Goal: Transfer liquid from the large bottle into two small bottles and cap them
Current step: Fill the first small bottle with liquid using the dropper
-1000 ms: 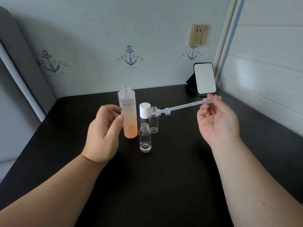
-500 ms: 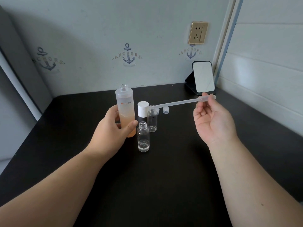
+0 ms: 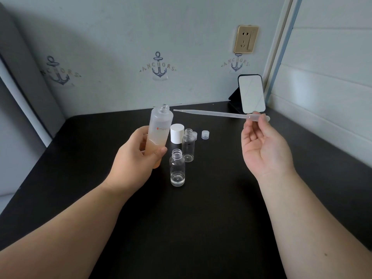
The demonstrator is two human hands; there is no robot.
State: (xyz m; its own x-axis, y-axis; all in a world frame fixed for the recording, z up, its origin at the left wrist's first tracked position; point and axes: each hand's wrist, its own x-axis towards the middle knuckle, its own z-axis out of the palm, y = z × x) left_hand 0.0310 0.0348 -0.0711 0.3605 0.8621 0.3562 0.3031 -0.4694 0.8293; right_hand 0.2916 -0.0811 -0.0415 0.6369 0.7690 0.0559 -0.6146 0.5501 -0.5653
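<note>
Head view: the left hand [image 3: 134,160] is wrapped around the tall frosted bottle of peach liquid [image 3: 159,135], held tilted and uncapped above the black table's [image 3: 201,228] middle. The right hand [image 3: 263,150] pinches the bulb of a long translucent plastic pipette [image 3: 217,113]. The pipette lies nearly level, its tip just right of the bottle's mouth. Two small clear bottles [image 3: 177,170] stand uncapped between the hands, nearer the left.

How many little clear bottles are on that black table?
2. One small bottle stands nearest the camera with a little clear liquid in it; the other stands just behind it, beside the white cap. None seems hidden.
</note>
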